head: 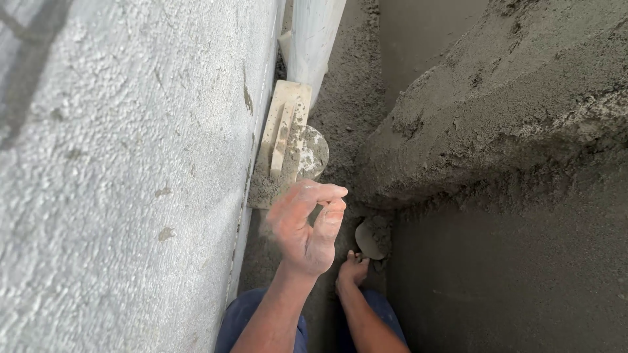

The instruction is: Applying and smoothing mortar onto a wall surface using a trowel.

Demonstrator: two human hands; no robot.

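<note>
While the left hand point(306, 229) hung raised with its fingers curled loosely together, pinching nothing that could be seen, the right hand point(354, 269) reached down and gripped a mortar-caked trowel point(373, 238) at the foot of the plastered wall point(510, 274). A wooden float point(282, 140) leaned against the white wall point(118, 176). Scooping mortar seemed underway; lifting it would need a level blade.

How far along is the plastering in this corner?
Done: the white wall on the left looks coated and textured; the grey plaster face on the right looks smoothed. In hand: the left hand is raised with fingers curled, holding nothing visible; the right hand is low by a round trowel. Left: the rough mortar ledge above is uneven; the wooden float lies unused.
</note>
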